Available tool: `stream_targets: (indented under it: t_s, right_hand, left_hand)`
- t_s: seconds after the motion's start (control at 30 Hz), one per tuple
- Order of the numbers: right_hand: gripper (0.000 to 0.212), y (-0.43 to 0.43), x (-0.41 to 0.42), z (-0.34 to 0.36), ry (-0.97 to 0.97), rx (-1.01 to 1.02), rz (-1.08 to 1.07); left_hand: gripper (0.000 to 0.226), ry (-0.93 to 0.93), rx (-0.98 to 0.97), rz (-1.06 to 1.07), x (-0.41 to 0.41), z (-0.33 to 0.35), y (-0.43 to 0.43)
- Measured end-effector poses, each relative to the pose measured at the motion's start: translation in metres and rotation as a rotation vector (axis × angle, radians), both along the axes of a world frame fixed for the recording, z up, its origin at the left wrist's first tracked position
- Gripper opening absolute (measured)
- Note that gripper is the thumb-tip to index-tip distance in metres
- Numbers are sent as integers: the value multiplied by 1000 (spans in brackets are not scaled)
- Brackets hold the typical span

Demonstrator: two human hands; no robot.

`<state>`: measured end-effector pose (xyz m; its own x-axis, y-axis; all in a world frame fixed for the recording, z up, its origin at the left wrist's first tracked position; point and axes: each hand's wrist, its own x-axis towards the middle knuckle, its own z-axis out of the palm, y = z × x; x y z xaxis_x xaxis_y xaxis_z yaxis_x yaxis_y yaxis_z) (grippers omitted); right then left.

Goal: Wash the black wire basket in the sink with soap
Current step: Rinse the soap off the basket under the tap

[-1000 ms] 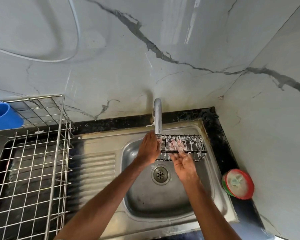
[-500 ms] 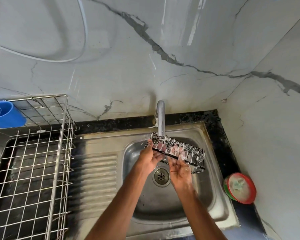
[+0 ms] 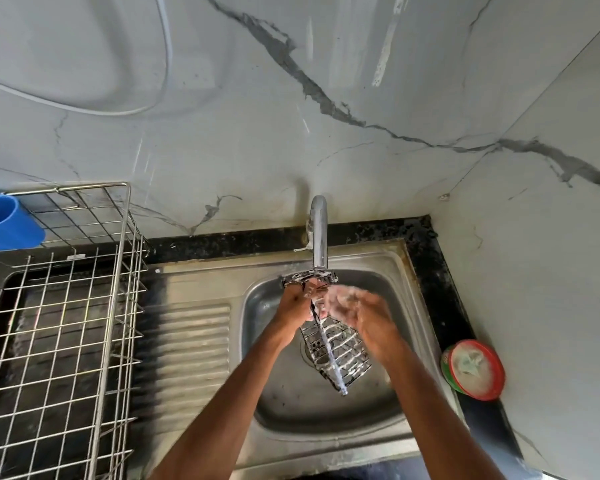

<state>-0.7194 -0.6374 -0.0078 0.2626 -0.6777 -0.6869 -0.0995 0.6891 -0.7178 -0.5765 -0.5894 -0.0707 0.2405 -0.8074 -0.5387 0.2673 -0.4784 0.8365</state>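
Our left hand [image 3: 293,304] grips the top rim of the soapy black wire basket [image 3: 338,348] over the steel sink [image 3: 257,306]. Our right hand [image 3: 359,306] is blurred, its grip unclear. The basket is likely light, stiff and slippery.

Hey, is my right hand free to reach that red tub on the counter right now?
Probably yes. The right hand only touches the black wire basket, which the left hand grips, and nothing stands between it and the red tub beside the sink.
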Motion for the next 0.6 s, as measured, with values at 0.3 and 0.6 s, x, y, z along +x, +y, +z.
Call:
stream_targets:
  t_s: [0.3, 0.6]
  right_hand:
    - [15, -40, 74, 3, 38, 39, 74]
    - [23, -37, 69, -10, 447, -531, 643]
  left_hand:
    - [15, -100, -126, -196, 4, -5, 2]
    - [28, -112, -132, -126, 12, -23, -5]
